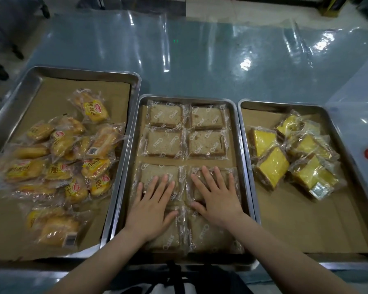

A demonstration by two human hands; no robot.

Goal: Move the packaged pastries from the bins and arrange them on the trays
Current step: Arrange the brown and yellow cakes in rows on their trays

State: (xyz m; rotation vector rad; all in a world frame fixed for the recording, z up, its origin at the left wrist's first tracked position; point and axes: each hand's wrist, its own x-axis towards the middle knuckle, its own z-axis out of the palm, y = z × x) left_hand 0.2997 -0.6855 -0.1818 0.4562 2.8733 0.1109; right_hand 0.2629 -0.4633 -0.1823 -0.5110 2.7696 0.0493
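Two hands lay palm-down in the middle tray [185, 98]: the left hand [155, 205] and the right hand [215, 196], fingers straight and spread, gripping nothing, only pressing on wrapped pastries. At 6 o'clock, under the wrists, the nearest pair of brown pastries [210, 234] sat side by side in clear wrappers. The fingers reached onto the third-row pair [157, 172], whose two packs met along the tray's midline. At 12 o'clock from there, past a strip of bare brown paper [185, 161], four more brown pastries [165, 115] lay in a tidy two-by-two block. At 9 o'clock the left tray [83, 70] held a loose heap of yellow-labelled buns [57, 162]. At 3 o'clock the right tray [285, 105] held a smaller pile of yellow cake slices [272, 164]. Beyond all three, at 12 o'clock, the table [200, 49] stretched away under glossy plastic sheeting.
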